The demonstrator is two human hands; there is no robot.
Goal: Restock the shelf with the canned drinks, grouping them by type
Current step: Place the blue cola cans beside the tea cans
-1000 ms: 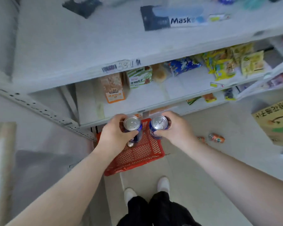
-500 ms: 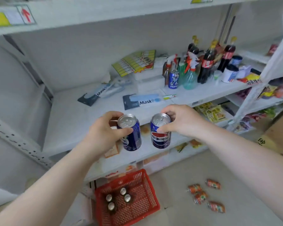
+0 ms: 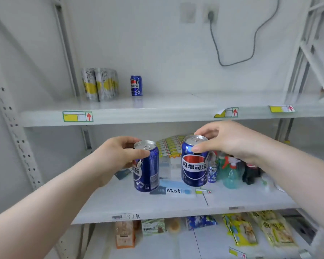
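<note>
The left hand [image 3: 118,156] grips an upright blue Pepsi can [image 3: 147,166]; the right hand [image 3: 226,141] pinches another blue can [image 3: 195,161] by its rim. On the white metal upper shelf [image 3: 157,107] stand silver-and-yellow cans [image 3: 99,84] and one small blue can [image 3: 136,85].

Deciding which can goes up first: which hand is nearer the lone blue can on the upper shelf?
Left. The left hand is below and slightly left of the lone blue can; the right hand is below and well off to its right.

Mask pack [image 3: 173,190], spray bottle [image 3: 230,177], perhaps snacks [image 3: 240,233]
</note>
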